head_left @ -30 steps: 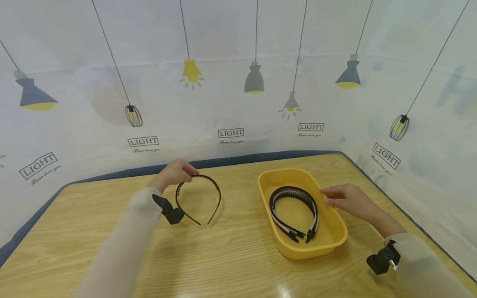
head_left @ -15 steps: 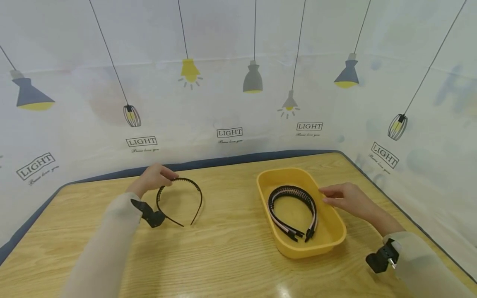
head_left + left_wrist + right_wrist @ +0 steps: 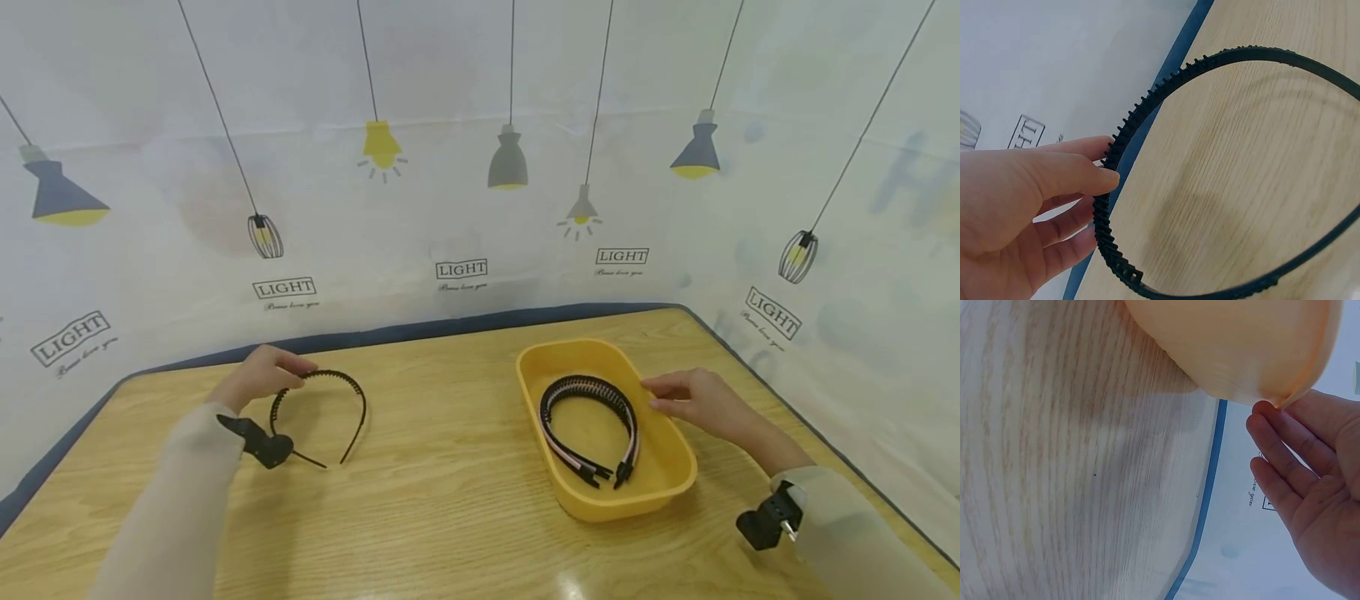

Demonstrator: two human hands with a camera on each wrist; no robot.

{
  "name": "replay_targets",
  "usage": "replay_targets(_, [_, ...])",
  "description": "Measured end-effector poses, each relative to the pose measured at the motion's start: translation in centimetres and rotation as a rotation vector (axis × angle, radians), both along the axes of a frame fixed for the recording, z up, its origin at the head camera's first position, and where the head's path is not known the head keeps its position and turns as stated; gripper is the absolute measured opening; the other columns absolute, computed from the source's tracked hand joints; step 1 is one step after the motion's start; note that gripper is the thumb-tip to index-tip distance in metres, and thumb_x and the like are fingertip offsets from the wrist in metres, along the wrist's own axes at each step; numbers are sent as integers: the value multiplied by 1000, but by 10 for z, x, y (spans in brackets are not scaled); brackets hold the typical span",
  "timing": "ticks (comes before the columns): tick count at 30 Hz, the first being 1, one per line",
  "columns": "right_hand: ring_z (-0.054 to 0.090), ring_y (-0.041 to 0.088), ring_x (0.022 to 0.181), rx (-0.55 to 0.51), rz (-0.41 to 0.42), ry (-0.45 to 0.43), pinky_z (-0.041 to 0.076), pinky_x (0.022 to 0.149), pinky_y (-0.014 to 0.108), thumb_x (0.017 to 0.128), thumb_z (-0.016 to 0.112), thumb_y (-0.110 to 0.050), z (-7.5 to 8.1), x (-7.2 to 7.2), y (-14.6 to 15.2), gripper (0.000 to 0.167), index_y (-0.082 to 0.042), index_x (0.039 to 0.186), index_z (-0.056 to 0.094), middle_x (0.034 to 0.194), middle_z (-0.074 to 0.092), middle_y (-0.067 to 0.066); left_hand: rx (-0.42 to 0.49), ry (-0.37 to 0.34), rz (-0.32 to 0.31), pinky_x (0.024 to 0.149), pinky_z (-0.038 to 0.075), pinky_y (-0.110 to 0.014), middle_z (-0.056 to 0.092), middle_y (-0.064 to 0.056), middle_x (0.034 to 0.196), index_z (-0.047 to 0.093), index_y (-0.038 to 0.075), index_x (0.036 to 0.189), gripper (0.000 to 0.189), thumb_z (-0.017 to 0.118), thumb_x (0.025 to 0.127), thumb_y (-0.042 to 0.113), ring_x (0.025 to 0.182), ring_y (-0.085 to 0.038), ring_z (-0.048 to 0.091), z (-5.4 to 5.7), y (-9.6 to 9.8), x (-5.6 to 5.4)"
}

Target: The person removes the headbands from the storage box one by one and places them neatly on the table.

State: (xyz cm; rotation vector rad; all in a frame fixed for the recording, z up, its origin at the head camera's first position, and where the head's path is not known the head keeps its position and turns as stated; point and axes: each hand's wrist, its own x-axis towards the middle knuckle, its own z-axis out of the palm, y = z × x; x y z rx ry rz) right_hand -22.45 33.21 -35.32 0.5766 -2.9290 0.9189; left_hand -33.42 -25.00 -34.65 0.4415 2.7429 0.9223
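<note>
In the head view my left hand pinches a thin black toothed headband by its arch, over the left part of the table. The left wrist view has the thumb and fingers on the toothed stretch of that headband, with its shadow on the wood. Several black and pinkish headbands lie nested together inside a yellow plastic basin. My right hand pinches the basin's right rim, the thumb over the edge and the fingers outside. From the right wrist view, fingertips touch under the basin's lip.
Underneath everything is a light wood table with a dark blue border along its far edge. A white printed wall cloth with lamp drawings rises behind and to the right. Black cameras are strapped to both wrists.
My left hand has carried the black headband leftward across the table, away from the basin. The right hand, the basin and the headbands in it have stayed in place.
</note>
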Motion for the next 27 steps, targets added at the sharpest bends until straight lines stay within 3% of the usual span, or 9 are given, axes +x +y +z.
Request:
replay_targets(8, [62, 32, 93, 5, -2, -9, 52, 74, 35, 88, 62, -15, -2, 0, 0, 37, 10, 116, 58, 106, 62, 23, 9, -18, -14, 86, 43, -52, 55, -27, 117, 56, -9, 120, 36, 57, 85, 2, 112, -46, 46, -6, -20, 5])
replay_targets(21, [62, 32, 93, 9, 1, 7, 52, 75, 35, 88, 62, -15, -3, 1, 3, 37, 10, 116, 59, 106, 63, 22, -1, -5, -22, 87, 43, -51, 57, -27, 114, 57, -10, 117, 36, 58, 82, 0, 111, -45, 47, -17, -33, 3])
replay_targets(27, [62, 33, 94, 1, 10, 9, 52, 75, 35, 88, 62, -13, 0, 0, 1, 36, 11, 115, 59, 106, 63, 23, -13, 33, -22, 85, 44, -51, 59, -28, 110, 59, -12, 113, 33, 59, 81, -2, 107, -46, 49, -22, -35, 1])
